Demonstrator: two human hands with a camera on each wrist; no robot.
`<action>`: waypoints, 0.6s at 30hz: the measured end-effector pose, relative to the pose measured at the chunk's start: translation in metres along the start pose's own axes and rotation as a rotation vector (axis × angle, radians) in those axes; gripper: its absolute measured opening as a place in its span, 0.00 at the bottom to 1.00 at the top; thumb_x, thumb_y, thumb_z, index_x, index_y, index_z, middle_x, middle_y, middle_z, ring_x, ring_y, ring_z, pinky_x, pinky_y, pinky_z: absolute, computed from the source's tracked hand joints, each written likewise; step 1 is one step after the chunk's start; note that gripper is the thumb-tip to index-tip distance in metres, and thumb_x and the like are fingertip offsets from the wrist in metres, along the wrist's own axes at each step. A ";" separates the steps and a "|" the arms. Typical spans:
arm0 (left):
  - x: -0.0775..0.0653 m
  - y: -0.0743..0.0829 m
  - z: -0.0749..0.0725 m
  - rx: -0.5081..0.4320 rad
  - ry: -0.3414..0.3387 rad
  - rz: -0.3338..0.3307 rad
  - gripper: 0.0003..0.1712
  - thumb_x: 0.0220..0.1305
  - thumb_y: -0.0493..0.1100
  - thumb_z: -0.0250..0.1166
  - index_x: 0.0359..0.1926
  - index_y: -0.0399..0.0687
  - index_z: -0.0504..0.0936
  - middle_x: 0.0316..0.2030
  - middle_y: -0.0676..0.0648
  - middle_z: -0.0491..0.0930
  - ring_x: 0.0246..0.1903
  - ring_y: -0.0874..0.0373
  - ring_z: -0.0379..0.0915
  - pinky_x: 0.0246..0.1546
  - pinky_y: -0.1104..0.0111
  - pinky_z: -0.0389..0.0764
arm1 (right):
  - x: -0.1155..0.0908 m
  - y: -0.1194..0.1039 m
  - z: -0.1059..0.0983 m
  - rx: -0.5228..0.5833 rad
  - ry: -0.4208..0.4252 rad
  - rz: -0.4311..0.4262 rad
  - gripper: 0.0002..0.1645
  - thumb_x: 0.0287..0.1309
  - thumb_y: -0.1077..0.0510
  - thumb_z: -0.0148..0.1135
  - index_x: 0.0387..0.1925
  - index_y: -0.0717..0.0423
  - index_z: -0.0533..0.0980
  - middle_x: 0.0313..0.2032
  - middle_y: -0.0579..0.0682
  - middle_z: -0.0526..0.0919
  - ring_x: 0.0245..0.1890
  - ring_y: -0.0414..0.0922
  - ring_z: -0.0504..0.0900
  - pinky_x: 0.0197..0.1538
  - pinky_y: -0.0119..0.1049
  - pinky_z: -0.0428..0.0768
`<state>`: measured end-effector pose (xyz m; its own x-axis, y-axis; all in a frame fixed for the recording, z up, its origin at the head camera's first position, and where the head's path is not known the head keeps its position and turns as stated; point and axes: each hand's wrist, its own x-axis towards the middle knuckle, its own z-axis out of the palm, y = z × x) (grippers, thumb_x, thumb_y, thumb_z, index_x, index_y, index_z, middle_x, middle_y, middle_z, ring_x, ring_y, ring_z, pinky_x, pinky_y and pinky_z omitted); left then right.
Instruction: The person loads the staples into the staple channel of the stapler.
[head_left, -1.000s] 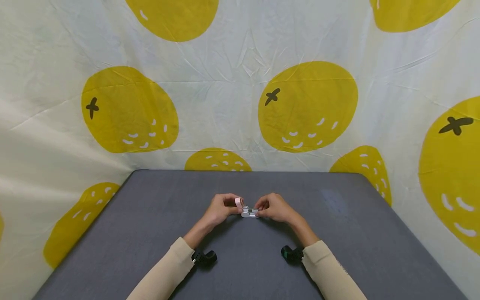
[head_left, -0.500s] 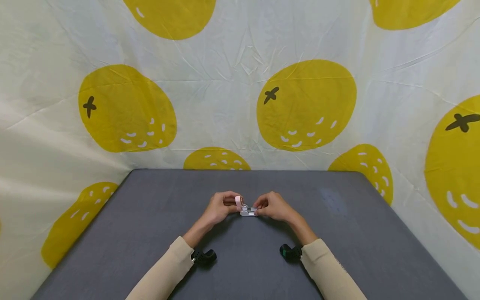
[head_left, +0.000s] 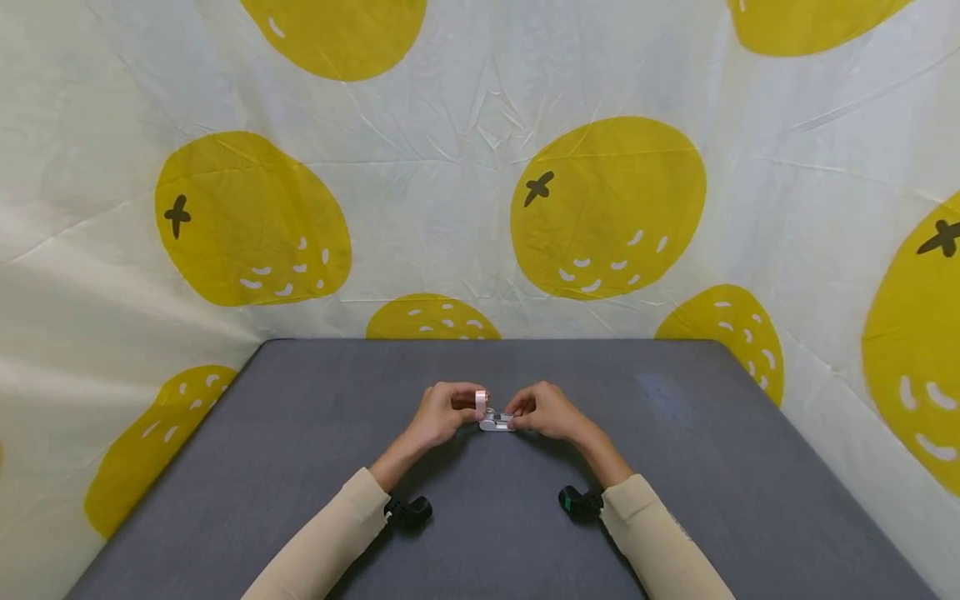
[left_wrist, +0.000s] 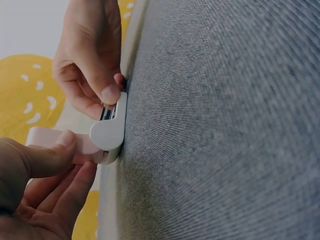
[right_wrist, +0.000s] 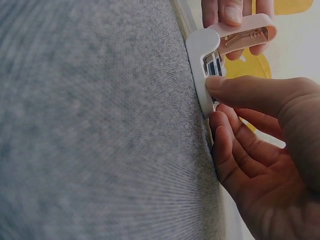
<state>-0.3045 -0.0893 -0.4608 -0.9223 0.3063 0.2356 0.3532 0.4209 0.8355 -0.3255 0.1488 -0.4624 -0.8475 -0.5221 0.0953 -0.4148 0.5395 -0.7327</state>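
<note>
A small stapler (head_left: 493,423) sits on the table, its white base (left_wrist: 108,132) lying flat and its pink top arm (right_wrist: 252,31) swung up on the hinge. My left hand (head_left: 441,414) pinches the pink arm between thumb and fingers. On the other end, my right hand (head_left: 549,412) grips the white base, the thumb (right_wrist: 225,87) lying over the metal staple channel (right_wrist: 213,65). Part of that channel is hidden under the right thumb. The hollow underside of the pink arm shows in the right wrist view.
The dark grey table (head_left: 480,517) spreads around both hands. Behind it and at the sides hangs a pale curtain (head_left: 435,200) printed with yellow fruit. Black wrist cameras (head_left: 411,513) are strapped below both hands.
The pink arm stands slightly more upright than before, and the left hand has shifted a little with it. The right hand keeps its hold on the stapler's base.
</note>
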 end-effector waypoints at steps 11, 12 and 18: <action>0.003 0.004 0.000 0.058 -0.010 -0.020 0.16 0.57 0.35 0.77 0.48 0.42 0.89 0.42 0.43 0.91 0.43 0.53 0.90 0.43 0.64 0.87 | -0.001 0.000 0.000 0.001 0.003 0.001 0.07 0.57 0.62 0.75 0.38 0.59 0.88 0.31 0.51 0.90 0.28 0.37 0.81 0.30 0.32 0.79; 0.003 0.005 0.000 0.066 -0.016 -0.013 0.16 0.58 0.35 0.77 0.48 0.41 0.89 0.42 0.43 0.91 0.43 0.53 0.90 0.43 0.64 0.87 | -0.001 0.000 0.000 0.003 0.002 -0.001 0.07 0.57 0.62 0.75 0.38 0.60 0.88 0.32 0.51 0.90 0.28 0.37 0.81 0.30 0.32 0.79; 0.003 0.006 -0.001 0.122 -0.055 0.024 0.17 0.61 0.37 0.75 0.51 0.41 0.88 0.43 0.44 0.91 0.44 0.54 0.89 0.45 0.65 0.87 | -0.001 0.000 0.000 0.002 0.003 -0.007 0.08 0.57 0.62 0.74 0.38 0.60 0.88 0.32 0.51 0.90 0.28 0.37 0.81 0.31 0.31 0.79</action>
<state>-0.3054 -0.0862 -0.4546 -0.9045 0.3626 0.2246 0.3948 0.5127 0.7624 -0.3242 0.1494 -0.4621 -0.8456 -0.5240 0.1018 -0.4196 0.5348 -0.7334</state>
